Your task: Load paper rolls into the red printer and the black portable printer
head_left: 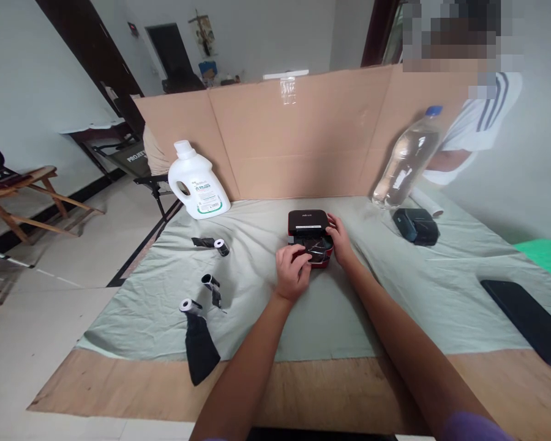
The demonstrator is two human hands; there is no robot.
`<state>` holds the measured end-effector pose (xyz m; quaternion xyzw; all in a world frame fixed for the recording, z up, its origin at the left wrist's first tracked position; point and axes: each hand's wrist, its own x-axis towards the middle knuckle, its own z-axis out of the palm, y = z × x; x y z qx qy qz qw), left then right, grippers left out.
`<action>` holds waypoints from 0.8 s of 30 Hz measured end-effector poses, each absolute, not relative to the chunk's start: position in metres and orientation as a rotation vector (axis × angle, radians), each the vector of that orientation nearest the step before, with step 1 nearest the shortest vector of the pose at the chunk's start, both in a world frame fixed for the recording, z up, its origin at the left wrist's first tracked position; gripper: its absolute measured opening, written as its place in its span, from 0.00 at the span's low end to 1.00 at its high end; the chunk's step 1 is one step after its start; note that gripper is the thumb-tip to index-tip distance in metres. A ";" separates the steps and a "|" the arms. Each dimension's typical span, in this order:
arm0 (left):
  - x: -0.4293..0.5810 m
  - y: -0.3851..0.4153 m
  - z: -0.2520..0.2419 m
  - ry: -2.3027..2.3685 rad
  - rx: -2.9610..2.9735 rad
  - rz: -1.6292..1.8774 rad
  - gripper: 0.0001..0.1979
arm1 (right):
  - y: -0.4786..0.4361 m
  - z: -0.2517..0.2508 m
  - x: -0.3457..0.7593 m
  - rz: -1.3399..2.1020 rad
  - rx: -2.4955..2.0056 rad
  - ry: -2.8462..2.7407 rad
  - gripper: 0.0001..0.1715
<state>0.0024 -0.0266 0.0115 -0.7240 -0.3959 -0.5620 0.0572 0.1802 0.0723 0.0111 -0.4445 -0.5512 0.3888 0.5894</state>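
Note:
In the middle of the cloth stands a small black and red portable printer (308, 219), its lid raised at the back. Glossy dark material (318, 248) shows in its open front compartment. My left hand (292, 272) reaches over the front left corner, its fingers bent and closed at the compartment; what they pinch, if anything, is hidden. Along the right side, my right hand (340, 239) grips the printer's body. Left of the printer lie a paper roll with a black strip (220, 247), a second small roll (210, 282) and a third roll (191, 306) with a wide black tail.
A white detergent bottle (197, 184) stands back left, a large clear bottle (408, 159) back right. Near it lies a black device (416, 226); a dark phone (528, 321) lies far right. Behind rises a cardboard screen (298, 141), with a person's sleeve (498, 116) beyond.

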 end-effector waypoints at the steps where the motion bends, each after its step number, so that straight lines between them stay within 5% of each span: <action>1: 0.002 -0.026 0.012 -1.199 -2.187 -1.716 0.13 | 0.072 0.008 0.179 0.912 -1.007 -1.280 0.36; 5: 0.001 -0.022 0.012 -1.222 -2.136 -1.839 0.11 | 0.073 0.000 0.175 0.913 -0.974 -1.280 0.39; 13: -0.003 -0.010 0.003 -1.576 -2.136 -1.982 0.23 | 0.075 -0.006 0.171 0.906 -0.959 -1.271 0.41; 24: -0.008 -0.008 0.016 -1.584 -2.188 -1.889 0.22 | 0.073 -0.003 0.167 0.921 -0.956 -1.248 0.40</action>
